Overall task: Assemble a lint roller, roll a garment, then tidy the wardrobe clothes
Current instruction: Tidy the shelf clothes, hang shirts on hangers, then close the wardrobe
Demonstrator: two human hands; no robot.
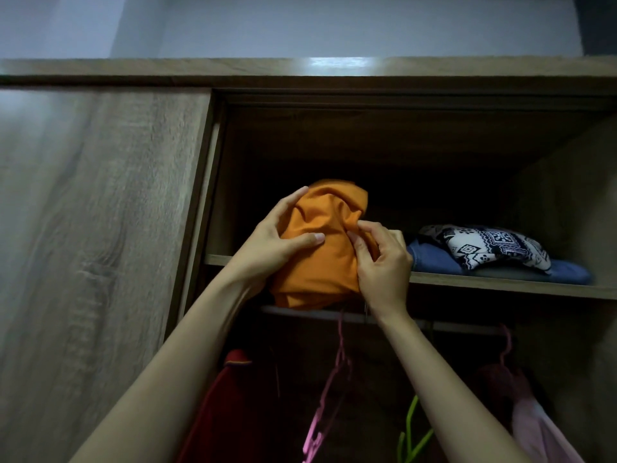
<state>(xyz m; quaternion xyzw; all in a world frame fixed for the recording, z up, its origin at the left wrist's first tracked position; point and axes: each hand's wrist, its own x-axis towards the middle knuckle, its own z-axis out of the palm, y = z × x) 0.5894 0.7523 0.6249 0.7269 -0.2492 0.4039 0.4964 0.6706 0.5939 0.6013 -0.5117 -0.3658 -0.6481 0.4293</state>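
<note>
While the closed wardrobe door point(93, 228) stands to the left of the grip, the left hand point(280, 242) spreads wide over the orange garment point(320, 262), fingers curved round its upper left side and thumb pressed flat on its front. The bundle's long axis runs upward and back: its lower end overhangs the front edge of the shelf point(500, 284), and its top reaches into the dark compartment. The right hand point(384, 265) pinches a fold narrowly on the bundle's right side. Just right of that grip, blue jeans point(430, 259) lie under a patterned cloth point(484, 245). Dark open room lies behind and above. Below the grip hang a red garment point(227, 396) and a pink hanger point(334, 379).
</note>
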